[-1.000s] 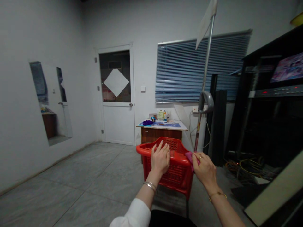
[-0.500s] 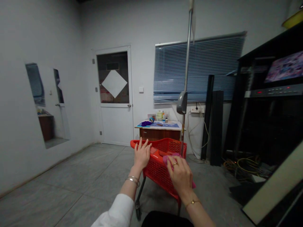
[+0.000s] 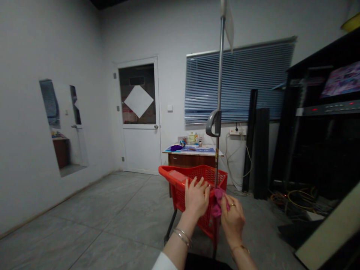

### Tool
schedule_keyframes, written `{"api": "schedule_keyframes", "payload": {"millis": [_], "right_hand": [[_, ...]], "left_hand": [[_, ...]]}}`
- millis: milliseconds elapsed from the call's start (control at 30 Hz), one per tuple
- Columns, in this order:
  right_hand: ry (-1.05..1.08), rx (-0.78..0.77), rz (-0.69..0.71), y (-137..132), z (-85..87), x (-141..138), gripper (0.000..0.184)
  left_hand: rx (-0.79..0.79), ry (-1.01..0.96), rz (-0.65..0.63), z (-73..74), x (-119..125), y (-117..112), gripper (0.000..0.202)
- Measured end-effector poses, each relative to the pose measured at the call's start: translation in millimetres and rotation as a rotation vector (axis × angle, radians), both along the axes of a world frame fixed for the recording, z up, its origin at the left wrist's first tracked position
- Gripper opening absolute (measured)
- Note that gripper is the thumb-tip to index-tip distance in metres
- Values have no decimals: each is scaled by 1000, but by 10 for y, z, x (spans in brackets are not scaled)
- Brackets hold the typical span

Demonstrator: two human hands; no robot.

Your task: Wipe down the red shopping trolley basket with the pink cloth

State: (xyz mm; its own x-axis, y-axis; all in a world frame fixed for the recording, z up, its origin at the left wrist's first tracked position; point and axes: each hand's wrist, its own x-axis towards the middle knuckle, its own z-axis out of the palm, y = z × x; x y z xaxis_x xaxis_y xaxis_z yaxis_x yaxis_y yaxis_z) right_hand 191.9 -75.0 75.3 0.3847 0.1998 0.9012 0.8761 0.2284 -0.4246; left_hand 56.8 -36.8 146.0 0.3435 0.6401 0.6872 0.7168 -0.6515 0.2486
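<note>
A red plastic basket cart (image 3: pixel 180 180) stands on a metal frame in front of me, with a tall metal pole (image 3: pixel 219 93) and grey handle rising from its right corner. My left hand (image 3: pixel 197 195) rests on the near rim with fingers spread, holding nothing. Closed on a pink cloth (image 3: pixel 217 202), my right hand (image 3: pixel 233 219) presses it against the basket's near right corner beside the pole.
A wooden desk (image 3: pixel 192 157) with small items stands behind the cart under a blue window blind (image 3: pixel 239 82). A white door (image 3: pixel 139 116) is at the back left. Dark shelving with electronics (image 3: pixel 323 123) and cables fills the right. Grey tiled floor (image 3: pixel 92 217) lies left.
The cart has turned, its pole now standing upright at the right corner. My left hand moved right along the rim, and my right hand with the cloth shifted to the corner by the pole.
</note>
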Motion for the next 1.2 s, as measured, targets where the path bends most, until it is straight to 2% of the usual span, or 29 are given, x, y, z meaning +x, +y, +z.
{"api": "schedule_keyframes", "payload": {"millis": [67, 167, 300, 367, 433, 667, 767, 1000, 1200], "right_hand": [[147, -46, 10, 61, 26, 194, 40], [328, -14, 89, 219, 249, 339, 49], [395, -32, 408, 467, 567, 251, 54], [452, -89, 519, 539, 619, 187, 57], [500, -133, 550, 562, 613, 153, 59], [474, -167, 493, 458, 568, 87, 58], [437, -179, 463, 383, 574, -3, 57], [289, -145, 322, 242, 502, -424, 50], [159, -79, 285, 292, 334, -740, 46]], "left_hand": [[20, -24, -19, -22, 3, 9, 29], [37, -38, -78, -25, -22, 16, 24], [40, -35, -118, -7, -52, -14, 25], [41, -22, -131, 4, -74, -18, 25], [38, -3, -144, 19, -107, -3, 26], [5, 47, -186, 44, -276, 94, 29], [45, 73, -173, 42, -366, 148, 34], [119, 123, -62, -26, -637, 413, 42], [103, 36, 41, -150, -665, 519, 41]]}}
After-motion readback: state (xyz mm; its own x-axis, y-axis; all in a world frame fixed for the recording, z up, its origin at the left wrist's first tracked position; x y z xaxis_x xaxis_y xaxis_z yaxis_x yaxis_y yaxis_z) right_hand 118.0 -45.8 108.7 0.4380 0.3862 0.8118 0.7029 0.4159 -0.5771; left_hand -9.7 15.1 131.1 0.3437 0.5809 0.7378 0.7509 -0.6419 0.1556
